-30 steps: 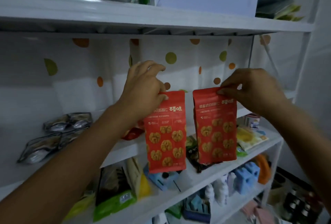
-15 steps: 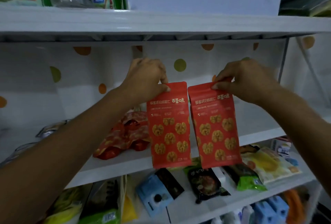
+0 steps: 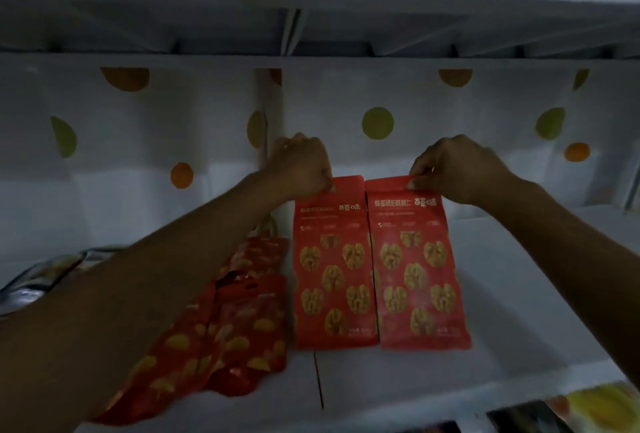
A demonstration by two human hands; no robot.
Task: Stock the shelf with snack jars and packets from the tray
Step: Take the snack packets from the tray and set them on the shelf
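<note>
Two red walnut packets stand side by side inside the white shelf (image 3: 519, 346). My left hand (image 3: 301, 169) pinches the top edge of the left packet (image 3: 330, 266). My right hand (image 3: 457, 169) pinches the top edge of the right packet (image 3: 417, 269). Both packets hang upright, their lower edges at or just above the shelf board; contact cannot be told. The tray is out of view.
Several red packets with yellow print (image 3: 225, 335) lie flat on the shelf to the left of the held pair. Silvery packets (image 3: 38, 280) lie at the far left. A dotted white backing (image 3: 377, 122) closes the rear. The upper shelf board (image 3: 311, 16) hangs overhead. Yellow packets (image 3: 595, 408) show below right.
Both hands have carried the two red packets forward and into the shelf bay, down toward its board. The view has moved closer, and the lower shelves have dropped out of sight.
</note>
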